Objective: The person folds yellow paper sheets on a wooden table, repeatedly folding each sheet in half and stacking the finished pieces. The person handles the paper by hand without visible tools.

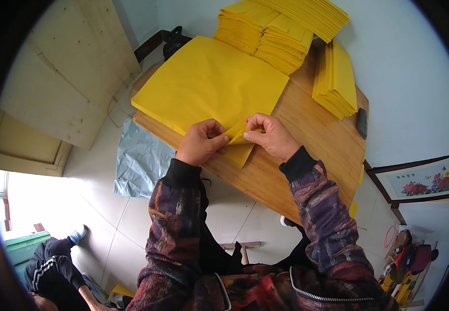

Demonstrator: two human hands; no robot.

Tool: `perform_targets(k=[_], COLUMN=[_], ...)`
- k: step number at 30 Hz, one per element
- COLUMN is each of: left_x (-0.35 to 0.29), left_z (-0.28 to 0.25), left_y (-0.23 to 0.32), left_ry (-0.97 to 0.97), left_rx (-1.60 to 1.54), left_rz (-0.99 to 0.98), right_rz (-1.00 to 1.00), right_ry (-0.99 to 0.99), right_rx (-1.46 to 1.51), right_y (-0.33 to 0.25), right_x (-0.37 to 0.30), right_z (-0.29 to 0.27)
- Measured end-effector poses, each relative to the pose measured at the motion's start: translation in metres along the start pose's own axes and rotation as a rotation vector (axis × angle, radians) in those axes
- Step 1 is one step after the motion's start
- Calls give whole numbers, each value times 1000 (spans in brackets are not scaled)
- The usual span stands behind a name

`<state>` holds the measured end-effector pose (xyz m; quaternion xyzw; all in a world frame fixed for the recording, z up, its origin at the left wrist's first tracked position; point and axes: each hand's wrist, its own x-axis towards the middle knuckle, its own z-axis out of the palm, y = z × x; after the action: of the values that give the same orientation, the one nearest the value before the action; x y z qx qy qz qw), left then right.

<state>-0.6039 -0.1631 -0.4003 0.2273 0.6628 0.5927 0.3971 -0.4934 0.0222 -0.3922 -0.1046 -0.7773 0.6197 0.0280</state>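
Observation:
My left hand (201,142) and my right hand (273,137) meet over the near edge of a wide flat stack of yellow sheets (211,83), which look like soft cloth. Between them a corner of the yellow sheet (238,136) is lifted and bunched. Thumb and fingers of each hand pinch it, the left at its left side, the right at its right. Below my hands, a flap of yellow sheet (241,155) hangs over the wooden table (291,116). How many layers are gripped cannot be made out.
Folded yellow bundles (266,33) are piled at the table's far side, with another bundle (335,80) at right. Beside it lies a dark block (361,123). A silver plastic sheet (142,158) hangs at left. Another person (53,264) is at lower left.

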Motion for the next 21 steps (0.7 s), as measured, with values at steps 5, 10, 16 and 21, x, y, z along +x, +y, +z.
perform_targets(k=[5,10,16,21], left_x=[1,1,2,7], left_z=[6,7,9,4], left_y=[1,3,-1,-8], left_ry=[97,110,137,141], left_rx=[13,6,-46,32], left_rz=[-16,14,18,-10], right_rz=[-61,-114,-109,-258], right_ry=[156,318,228,250], right_rx=[-68,-228,-158,-231], right_y=[-6,-12,0,5], right_x=[-9,-31,-33,-24], right_z=[9,16,17,19])
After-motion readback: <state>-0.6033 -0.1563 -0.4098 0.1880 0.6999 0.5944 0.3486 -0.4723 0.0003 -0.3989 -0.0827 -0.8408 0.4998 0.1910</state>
